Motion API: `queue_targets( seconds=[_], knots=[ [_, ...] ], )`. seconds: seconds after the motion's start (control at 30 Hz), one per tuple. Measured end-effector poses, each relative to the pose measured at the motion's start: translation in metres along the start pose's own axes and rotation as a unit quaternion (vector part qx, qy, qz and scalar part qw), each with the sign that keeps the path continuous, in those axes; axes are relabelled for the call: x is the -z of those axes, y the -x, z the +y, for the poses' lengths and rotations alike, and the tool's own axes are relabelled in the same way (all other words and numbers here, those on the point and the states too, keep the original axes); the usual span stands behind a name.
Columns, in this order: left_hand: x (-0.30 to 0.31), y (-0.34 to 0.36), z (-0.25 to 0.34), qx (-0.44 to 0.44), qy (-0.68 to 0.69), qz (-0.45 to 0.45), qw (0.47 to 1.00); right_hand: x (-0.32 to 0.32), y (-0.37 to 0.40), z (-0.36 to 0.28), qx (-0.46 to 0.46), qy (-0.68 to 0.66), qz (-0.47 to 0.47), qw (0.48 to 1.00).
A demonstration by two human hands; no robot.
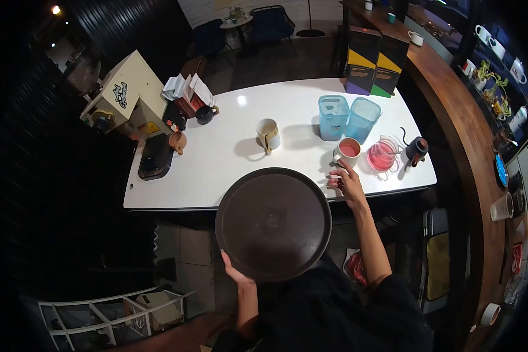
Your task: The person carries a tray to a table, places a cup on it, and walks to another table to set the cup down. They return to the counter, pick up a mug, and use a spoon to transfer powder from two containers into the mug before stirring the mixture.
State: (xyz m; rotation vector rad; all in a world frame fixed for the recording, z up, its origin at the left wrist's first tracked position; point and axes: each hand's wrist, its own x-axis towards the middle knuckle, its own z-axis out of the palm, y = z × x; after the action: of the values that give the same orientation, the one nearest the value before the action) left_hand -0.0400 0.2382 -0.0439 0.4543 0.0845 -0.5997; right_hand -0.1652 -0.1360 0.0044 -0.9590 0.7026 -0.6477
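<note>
Gripping the round tray (273, 223) from beneath with the left hand (236, 274), the person is reaching a loosely open, empty-looking right hand (349, 183) toward the pink-filled mug (347, 151); that tray wants holding level.

I wear a loose black top (328, 311). Its sleeves (393, 287) end about the elbow, and my forearms (372, 240) are uncovered below them. My left hand (236, 274) and right hand (349, 183) are bare.

One round tray (273, 223), two blue containers (333, 116), one glass pitcher (383, 154), one black kettle (418, 148)
</note>
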Motion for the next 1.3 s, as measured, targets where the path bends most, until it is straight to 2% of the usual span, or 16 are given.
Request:
queue_targets(
  seconds=[0.2, 0.23, 0.33, 0.43, 0.5, 0.63, 0.7, 0.77, 0.9, 0.97, 1.0, 1.17, 1.23, 1.27, 1.3],
  knots=[
    [-0.020, 0.001, -0.008, -0.023, 0.026, -0.004, 0.999, -0.011, -0.022, 0.006, -0.026, -0.135, -0.014, 0.990],
    [-0.024, 0.001, -0.009, -0.027, 0.026, 0.003, 0.999, -0.009, -0.026, 0.008, -0.027, -0.132, -0.015, 0.991],
    [-0.028, 0.006, -0.007, -0.034, 0.007, -0.007, 0.999, -0.001, -0.031, 0.017, 0.013, -0.096, 0.055, 0.994],
    [-0.015, 0.008, -0.008, -0.028, 0.012, 0.009, 1.000, 0.006, -0.026, 0.017, 0.051, -0.098, 0.067, 0.992],
    [-0.007, 0.012, -0.009, -0.026, 0.014, 0.021, 0.999, 0.008, -0.023, 0.016, 0.037, -0.077, 0.079, 0.993],
    [0.002, 0.017, -0.008, -0.017, 0.028, 0.009, 0.999, 0.013, -0.005, 0.012, 0.046, -0.072, 0.006, 0.996],
    [0.002, 0.022, -0.006, -0.021, 0.027, 0.017, 0.999, 0.010, 0.006, 0.009, 0.053, -0.008, -0.023, 0.998],
    [0.003, 0.028, -0.003, -0.025, 0.025, 0.027, 0.999, -0.012, 0.029, -0.006, 0.049, -0.002, -0.035, 0.998],
    [0.001, 0.039, 0.003, -0.030, 0.042, 0.022, 0.998, -0.049, 0.070, -0.027, 0.065, 0.079, -0.121, 0.987],
    [-0.005, 0.048, 0.006, -0.039, 0.045, 0.035, 0.998, -0.066, 0.087, -0.027, 0.045, 0.124, -0.205, 0.970],
    [-0.009, 0.053, 0.008, -0.047, 0.039, 0.036, 0.997, -0.078, 0.096, -0.025, 0.025, 0.154, -0.210, 0.965],
    [0.009, 0.079, 0.018, -0.075, 0.076, 0.024, 0.994, -0.127, 0.127, 0.009, -0.061, 0.114, -0.348, 0.929],
    [0.014, 0.090, 0.023, -0.094, 0.106, -0.035, 0.989, -0.145, 0.140, 0.023, -0.088, 0.110, -0.384, 0.912],
    [0.016, 0.096, 0.027, -0.109, 0.110, -0.029, 0.988, -0.150, 0.145, 0.032, -0.094, 0.110, -0.406, 0.902],
    [0.015, 0.104, 0.031, -0.133, 0.082, 0.014, 0.988, -0.156, 0.150, 0.041, -0.102, 0.109, -0.427, 0.892]
  ],
)
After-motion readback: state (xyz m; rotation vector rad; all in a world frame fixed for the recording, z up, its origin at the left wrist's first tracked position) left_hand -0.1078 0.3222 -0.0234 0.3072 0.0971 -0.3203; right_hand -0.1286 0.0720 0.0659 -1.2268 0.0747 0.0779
